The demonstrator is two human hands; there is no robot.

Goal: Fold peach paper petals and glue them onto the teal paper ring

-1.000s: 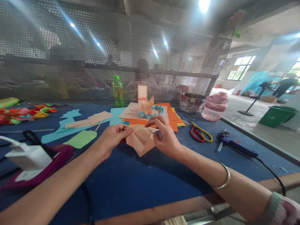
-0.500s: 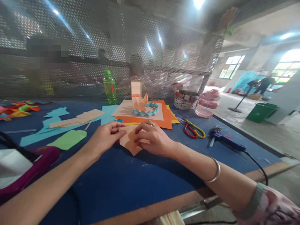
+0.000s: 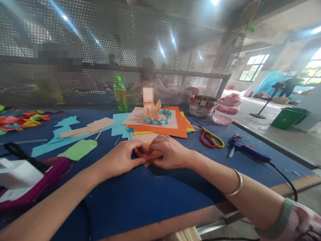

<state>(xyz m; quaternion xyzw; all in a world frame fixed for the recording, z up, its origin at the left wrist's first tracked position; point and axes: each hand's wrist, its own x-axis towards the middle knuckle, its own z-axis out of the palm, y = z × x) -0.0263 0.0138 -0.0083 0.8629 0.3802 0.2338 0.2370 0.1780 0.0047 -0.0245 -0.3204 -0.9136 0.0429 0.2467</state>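
Observation:
My left hand (image 3: pixel 122 157) and my right hand (image 3: pixel 168 152) press together on a folded piece of peach paper (image 3: pixel 147 155) lying on the blue table (image 3: pixel 140 194). The fingers of both hands are curled and pinched on the paper, which is mostly hidden under them. Behind my hands a stack of orange, peach and yellow paper sheets (image 3: pixel 163 129) carries a folded paper flower (image 3: pixel 156 115) with a teal ring and peach petals.
Scissors with red and yellow handles (image 3: pixel 212 139) and a blue glue gun (image 3: pixel 247 150) with its cord lie to the right. A pink container (image 3: pixel 227 108), a round tin (image 3: pixel 203 105), a green bottle (image 3: pixel 120 93), paper scraps (image 3: pixel 77 149) and a magenta tool (image 3: pixel 32 180) surround me. A perforated screen (image 3: pixel 125 57) backs the table.
The peach paper was held up and spread between my hands; now both hands have come together and press it flat and smaller on the table.

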